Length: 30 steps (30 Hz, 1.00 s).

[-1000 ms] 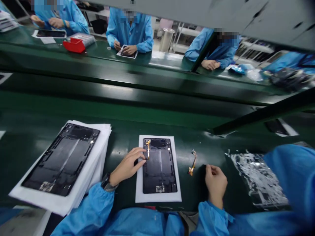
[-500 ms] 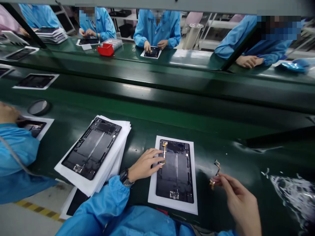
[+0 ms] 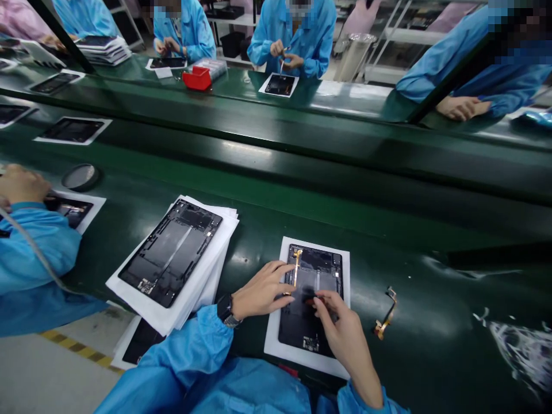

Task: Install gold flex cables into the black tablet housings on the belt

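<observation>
A black tablet housing (image 3: 297,330) lies on white sheets in front of me. Along its upper left side runs a gold flex cable (image 3: 297,267). My left hand (image 3: 263,290), with a watch at the wrist, rests at the housing's left edge, its fingers spread beside the cable's lower end. Over the middle of the housing is my right hand (image 3: 340,322), thumb and fingertips pinched together; what they hold, if anything, is too small to make out. A second flex cable (image 3: 386,316) lies loose on the green table to the right.
Another housing (image 3: 172,253) tops a stack of white sheets on the left. Beyond it sit a round dish (image 3: 80,177) and a co-worker's arm (image 3: 38,241). Plastic scraps (image 3: 524,351) lie at the right. Several people work across the green bench (image 3: 241,152).
My right hand has moved left from the loose cable to above the housing, and the cable now lies released on the table. My left hand stays at the housing's edge.
</observation>
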Each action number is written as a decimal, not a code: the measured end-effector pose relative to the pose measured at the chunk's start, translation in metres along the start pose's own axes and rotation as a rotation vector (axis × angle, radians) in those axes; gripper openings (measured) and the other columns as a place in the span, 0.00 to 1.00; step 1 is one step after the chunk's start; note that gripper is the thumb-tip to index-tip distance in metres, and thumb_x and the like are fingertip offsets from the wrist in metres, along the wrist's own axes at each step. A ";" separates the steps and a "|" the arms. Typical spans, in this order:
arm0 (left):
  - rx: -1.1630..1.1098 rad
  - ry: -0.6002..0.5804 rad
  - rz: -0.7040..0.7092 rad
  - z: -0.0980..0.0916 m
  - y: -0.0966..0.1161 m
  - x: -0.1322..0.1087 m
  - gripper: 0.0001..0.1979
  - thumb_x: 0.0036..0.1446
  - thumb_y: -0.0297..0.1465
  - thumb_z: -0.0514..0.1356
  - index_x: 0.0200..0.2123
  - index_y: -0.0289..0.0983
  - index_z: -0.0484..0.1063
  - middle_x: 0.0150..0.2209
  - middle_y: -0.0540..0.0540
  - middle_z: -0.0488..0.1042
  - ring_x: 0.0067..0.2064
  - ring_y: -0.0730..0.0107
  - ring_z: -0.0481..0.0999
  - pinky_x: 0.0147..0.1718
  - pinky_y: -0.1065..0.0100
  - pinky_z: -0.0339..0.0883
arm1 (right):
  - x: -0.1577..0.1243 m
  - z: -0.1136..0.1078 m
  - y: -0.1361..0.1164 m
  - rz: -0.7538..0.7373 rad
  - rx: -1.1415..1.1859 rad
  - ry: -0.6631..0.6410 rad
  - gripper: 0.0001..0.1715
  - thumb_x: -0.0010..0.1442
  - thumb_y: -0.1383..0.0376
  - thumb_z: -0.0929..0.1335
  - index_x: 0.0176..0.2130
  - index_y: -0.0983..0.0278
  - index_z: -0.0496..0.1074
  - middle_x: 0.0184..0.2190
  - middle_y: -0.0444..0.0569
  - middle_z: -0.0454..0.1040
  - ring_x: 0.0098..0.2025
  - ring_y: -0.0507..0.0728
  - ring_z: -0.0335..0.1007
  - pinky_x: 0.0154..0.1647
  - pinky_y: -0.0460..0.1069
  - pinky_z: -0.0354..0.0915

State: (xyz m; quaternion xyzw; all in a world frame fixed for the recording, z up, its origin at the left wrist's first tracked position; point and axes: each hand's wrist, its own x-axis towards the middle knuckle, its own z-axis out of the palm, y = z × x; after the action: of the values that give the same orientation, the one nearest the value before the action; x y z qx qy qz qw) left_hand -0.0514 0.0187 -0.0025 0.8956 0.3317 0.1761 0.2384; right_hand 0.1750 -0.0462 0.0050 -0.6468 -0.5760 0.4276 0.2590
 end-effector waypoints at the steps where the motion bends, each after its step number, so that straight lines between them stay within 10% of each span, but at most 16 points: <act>1: 0.000 0.005 -0.008 0.001 0.000 0.000 0.14 0.63 0.36 0.59 0.50 0.38 0.72 0.62 0.39 0.61 0.62 0.53 0.59 0.60 0.53 0.60 | 0.001 0.003 0.000 -0.007 -0.010 -0.010 0.17 0.67 0.52 0.62 0.46 0.60 0.68 0.39 0.51 0.78 0.38 0.58 0.76 0.39 0.50 0.70; 12: -0.004 -0.004 0.020 -0.002 0.000 0.000 0.11 0.63 0.32 0.58 0.47 0.38 0.74 0.62 0.39 0.61 0.64 0.50 0.58 0.61 0.51 0.60 | 0.009 0.015 -0.006 -0.062 -0.100 0.024 0.12 0.68 0.55 0.62 0.43 0.60 0.68 0.36 0.47 0.78 0.37 0.57 0.77 0.37 0.49 0.69; 22: -0.153 -0.036 -0.026 -0.008 -0.006 -0.004 0.30 0.59 0.30 0.63 0.63 0.36 0.57 0.65 0.36 0.58 0.66 0.54 0.56 0.65 0.52 0.55 | 0.015 0.027 -0.020 -0.427 -0.535 0.062 0.12 0.70 0.66 0.59 0.44 0.64 0.70 0.35 0.51 0.77 0.34 0.57 0.76 0.33 0.49 0.65; 30: -0.152 -0.011 -0.039 -0.003 -0.007 -0.007 0.28 0.59 0.28 0.63 0.60 0.35 0.57 0.64 0.35 0.59 0.66 0.54 0.58 0.65 0.53 0.55 | 0.022 0.042 -0.037 -0.363 -0.604 0.064 0.13 0.69 0.65 0.60 0.37 0.64 0.71 0.27 0.49 0.76 0.26 0.57 0.74 0.25 0.48 0.60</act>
State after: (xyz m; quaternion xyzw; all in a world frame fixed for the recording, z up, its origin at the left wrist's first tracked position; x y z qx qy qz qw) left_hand -0.0611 0.0197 -0.0046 0.8692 0.3334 0.1913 0.3110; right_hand 0.1194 -0.0238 0.0091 -0.5942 -0.7736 0.1645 0.1460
